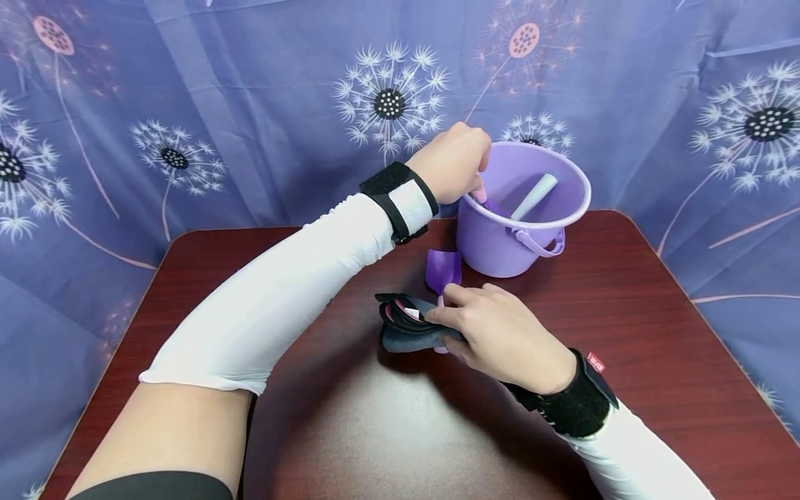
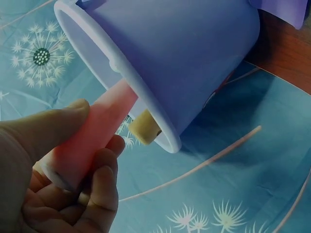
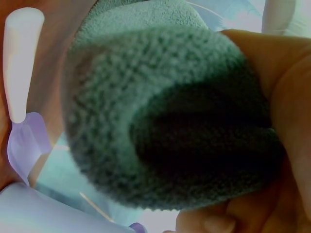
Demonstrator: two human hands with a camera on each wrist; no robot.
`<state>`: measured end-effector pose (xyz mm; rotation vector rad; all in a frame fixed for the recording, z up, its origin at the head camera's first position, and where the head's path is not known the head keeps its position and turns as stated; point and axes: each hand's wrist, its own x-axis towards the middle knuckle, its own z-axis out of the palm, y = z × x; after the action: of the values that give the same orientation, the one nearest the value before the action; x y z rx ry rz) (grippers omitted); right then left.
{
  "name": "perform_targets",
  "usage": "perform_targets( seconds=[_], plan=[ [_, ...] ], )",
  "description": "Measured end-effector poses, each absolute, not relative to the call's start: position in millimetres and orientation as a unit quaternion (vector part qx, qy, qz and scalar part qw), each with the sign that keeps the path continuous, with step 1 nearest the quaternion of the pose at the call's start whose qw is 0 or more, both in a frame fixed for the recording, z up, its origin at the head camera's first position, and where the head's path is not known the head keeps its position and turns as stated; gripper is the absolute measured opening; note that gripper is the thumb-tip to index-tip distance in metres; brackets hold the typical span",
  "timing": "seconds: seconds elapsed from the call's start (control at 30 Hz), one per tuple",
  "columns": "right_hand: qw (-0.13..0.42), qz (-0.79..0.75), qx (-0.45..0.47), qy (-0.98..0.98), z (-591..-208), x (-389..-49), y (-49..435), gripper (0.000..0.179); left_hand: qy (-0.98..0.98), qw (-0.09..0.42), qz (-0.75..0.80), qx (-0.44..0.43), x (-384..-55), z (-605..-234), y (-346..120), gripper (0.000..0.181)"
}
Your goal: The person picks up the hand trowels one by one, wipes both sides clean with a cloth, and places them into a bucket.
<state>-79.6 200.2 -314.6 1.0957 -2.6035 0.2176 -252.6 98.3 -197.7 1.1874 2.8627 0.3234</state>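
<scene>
At the bucket's near-left rim, my left hand [image 1: 451, 161] grips a pink handle [image 2: 97, 131] whose other end goes down inside the purple bucket [image 1: 500, 250]. A pale handle [image 1: 534, 196] leans within the bucket. My right hand [image 1: 503, 337] holds a folded dark grey fabric bundle [image 1: 409, 340] above the table; black edges, pink lining and a white label show. Up close in the right wrist view, the bundle is fuzzy with a dark hollow. A toy shovel [image 1: 443, 269] with a purple blade lies left of the bucket, its handle partly hidden behind the bundle and fingers.
The reddish-brown wooden table [image 1: 656, 333] has rounded back corners. The bucket stands near its back edge, with its handle [image 1: 540, 244] hanging at the front right. A blue-purple curtain [image 1: 262, 125] with dandelion prints hangs behind and at both sides.
</scene>
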Motion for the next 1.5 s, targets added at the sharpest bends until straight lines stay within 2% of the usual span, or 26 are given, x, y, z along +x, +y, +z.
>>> perform_targets(
  seconds=[0.17,0.5,0.8,1.13,1.37,1.5],
  plan=[
    [0.156,0.079,0.383,-0.907,-316,-80,201,0.029,0.919,0.011,0.107,0.379,-257,-203,103,0.016],
    [0.158,0.077,0.383,-0.907,-317,-81,201,0.03,0.925,0.005,0.124,0.36,-262,-220,113,0.02],
    [0.158,0.076,0.382,-0.907,-316,-80,201,0.029,0.929,-0.028,0.101,0.355,-266,-236,116,0.023],
    [0.157,0.077,0.384,-0.907,-316,-81,202,0.028,0.931,-0.014,0.107,0.348,-268,-238,111,0.031],
    [0.162,0.075,0.385,-0.906,-316,-81,203,0.029,0.922,-0.029,0.122,0.365,-268,-238,105,0.022],
    [0.166,0.074,0.386,-0.904,-315,-82,203,0.029,0.925,-0.034,0.133,0.356,-270,-236,99,0.027]
  ],
)
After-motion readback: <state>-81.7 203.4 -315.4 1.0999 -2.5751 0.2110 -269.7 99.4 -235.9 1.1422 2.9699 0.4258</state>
